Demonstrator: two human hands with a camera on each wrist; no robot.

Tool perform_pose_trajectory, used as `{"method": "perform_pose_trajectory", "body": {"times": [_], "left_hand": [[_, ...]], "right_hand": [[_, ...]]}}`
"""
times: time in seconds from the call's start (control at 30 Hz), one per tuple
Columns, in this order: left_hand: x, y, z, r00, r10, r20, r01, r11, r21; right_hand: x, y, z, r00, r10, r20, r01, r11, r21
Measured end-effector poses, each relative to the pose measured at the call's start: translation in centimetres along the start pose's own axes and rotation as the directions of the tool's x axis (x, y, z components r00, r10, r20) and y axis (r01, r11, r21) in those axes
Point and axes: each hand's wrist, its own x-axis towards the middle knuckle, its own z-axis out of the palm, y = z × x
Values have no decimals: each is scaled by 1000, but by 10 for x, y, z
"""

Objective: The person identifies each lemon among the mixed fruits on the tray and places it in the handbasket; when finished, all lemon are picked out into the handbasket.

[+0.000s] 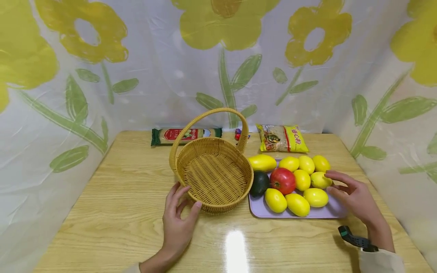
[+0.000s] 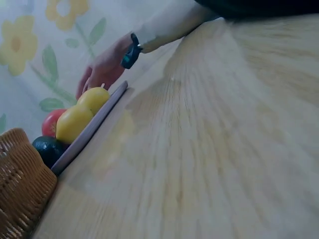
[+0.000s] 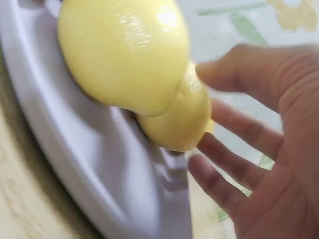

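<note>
Your left hand (image 1: 178, 227) was at the near-left side of the wicker basket (image 1: 218, 207), thumb and fingers spread apart. Your right hand (image 1: 358, 201) was over the right end of the purple tray (image 1: 257, 213), fingers wide about one lemon (image 1: 320, 180) — whether they touched it, you couldn't tell. That lemon lay among other yellow fruits (image 1: 298, 204), right of a red fruit (image 1: 284, 181).

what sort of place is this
Likely a screened-off tabletop workspace, though the room beyond is hidden: flower-printed sheeting stands around the back and sides of a wooden table, where a wicker basket sits beside a lilac tray of fruit.
</note>
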Motion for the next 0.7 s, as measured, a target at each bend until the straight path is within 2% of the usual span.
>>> {"method": "perform_pose_trajectory", "body": {"times": [0.17, 0.27, 0.47, 0.6, 0.7], "left_hand": [[0, 0, 12, 999, -12, -51, 12, 1000, -4], [-1, 0, 14, 999, -25, -42, 25, 1000, 0], [-1, -3, 14, 1000, 11, -24, -12, 1000, -20], [-1, -4, 13, 999, 37, -19, -37, 999, -39], [-2, -5, 13, 999, 41, -20, -42, 998, -44]], "right_hand": [[0, 7, 7, 999, -41, -35, 37, 994, -103], [1, 9, 9, 999, -27, -27, 24, 992, -126], [3, 12, 9, 1000, -4, -19, 1, 982, -190], [3, 12, 9, 999, -9, -32, 4, 988, -154], [-1, 0, 5, 999, -2, -53, -1, 998, -59]]}}
